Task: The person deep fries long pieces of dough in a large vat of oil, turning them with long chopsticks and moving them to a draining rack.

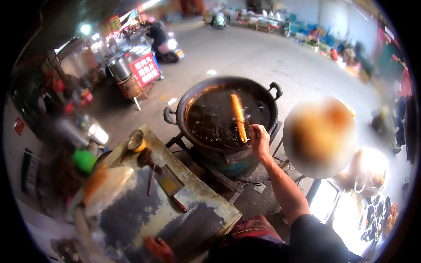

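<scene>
Nearest the camera, a dark sleeve [313, 236] covers the upper part of the person's right arm. One long golden dough stick [238, 115] lies in the dark oil [208, 109] of a large two-handled wok [231, 80], right of its middle, lower end close to the near rim. Right hand [260, 140] is closed on a thin dark tool [246, 124] that reaches the dough stick's side; whether the two touch cannot be told. Left hand [160, 250] is open, fingers spread, over the near part of a worn worktable [221, 212]; contact with the surface cannot be confirmed. On the worktable, a broad-bladed cutter [170, 181] lies beside a slim stick [152, 177], with a yellow-and-metal cup [137, 141] toward the far end and clear plastic sheeting [112, 188] at left. Right of the wok is a round form [320, 138], too blurred to identify. Farther off, a metal pot [119, 68] stands beside a red sign [144, 70].
</scene>
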Available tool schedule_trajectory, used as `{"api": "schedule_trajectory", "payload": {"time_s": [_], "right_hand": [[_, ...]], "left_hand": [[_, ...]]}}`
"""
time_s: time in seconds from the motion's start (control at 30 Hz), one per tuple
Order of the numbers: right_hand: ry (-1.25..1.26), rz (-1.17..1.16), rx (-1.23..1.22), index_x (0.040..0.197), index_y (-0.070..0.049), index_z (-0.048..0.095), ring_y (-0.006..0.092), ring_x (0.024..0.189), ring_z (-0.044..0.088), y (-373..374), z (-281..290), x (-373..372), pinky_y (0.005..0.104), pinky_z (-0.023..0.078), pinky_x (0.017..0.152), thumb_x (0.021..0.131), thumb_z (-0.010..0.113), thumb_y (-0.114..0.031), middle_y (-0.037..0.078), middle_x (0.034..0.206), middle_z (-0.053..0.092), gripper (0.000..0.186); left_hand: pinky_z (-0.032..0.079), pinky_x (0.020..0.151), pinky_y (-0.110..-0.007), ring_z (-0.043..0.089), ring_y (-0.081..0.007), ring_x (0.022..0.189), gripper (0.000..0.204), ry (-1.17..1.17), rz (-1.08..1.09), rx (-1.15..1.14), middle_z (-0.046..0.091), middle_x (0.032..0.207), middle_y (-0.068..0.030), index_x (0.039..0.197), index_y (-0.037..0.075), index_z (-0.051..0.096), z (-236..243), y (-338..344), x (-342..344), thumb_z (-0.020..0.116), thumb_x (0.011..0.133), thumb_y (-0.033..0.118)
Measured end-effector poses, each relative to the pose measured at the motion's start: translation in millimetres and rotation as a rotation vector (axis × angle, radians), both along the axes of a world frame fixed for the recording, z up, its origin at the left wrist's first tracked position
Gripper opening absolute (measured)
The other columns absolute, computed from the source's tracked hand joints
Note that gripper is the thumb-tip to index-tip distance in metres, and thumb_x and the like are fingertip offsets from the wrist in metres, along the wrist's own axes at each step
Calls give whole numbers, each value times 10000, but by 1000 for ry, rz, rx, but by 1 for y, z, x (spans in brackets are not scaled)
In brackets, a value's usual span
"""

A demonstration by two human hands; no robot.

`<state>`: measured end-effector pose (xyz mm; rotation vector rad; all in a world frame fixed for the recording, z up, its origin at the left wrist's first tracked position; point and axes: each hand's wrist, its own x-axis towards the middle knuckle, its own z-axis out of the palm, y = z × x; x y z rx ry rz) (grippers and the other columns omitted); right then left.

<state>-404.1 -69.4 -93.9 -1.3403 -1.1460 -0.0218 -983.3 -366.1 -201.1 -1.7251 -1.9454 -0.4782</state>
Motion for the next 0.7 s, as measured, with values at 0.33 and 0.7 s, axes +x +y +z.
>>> {"api": "schedule_trajectory", "payload": {"time_s": [0.33,0.7], "right_hand": [[-108,65,-88,1067,11,695,173,824,708,-1,-14,-12,279,570,729,999,673,9,110,1005,676,71],[-305,9,74,1060,-4,716,258,918,659,-12,-20,-2,349,535,846,948,601,54,126,977,706,170]], "left_hand": [[307,1225,-545,409,-468,1450,496,-243,151,-124,448,1567,-280,1435,-49,493,-21,0,-5,563,1012,199],[253,1255,-557,376,-442,1481,547,-328,217,-175,451,1570,-247,1417,-11,519,-19,4,-12,612,956,269]]}}
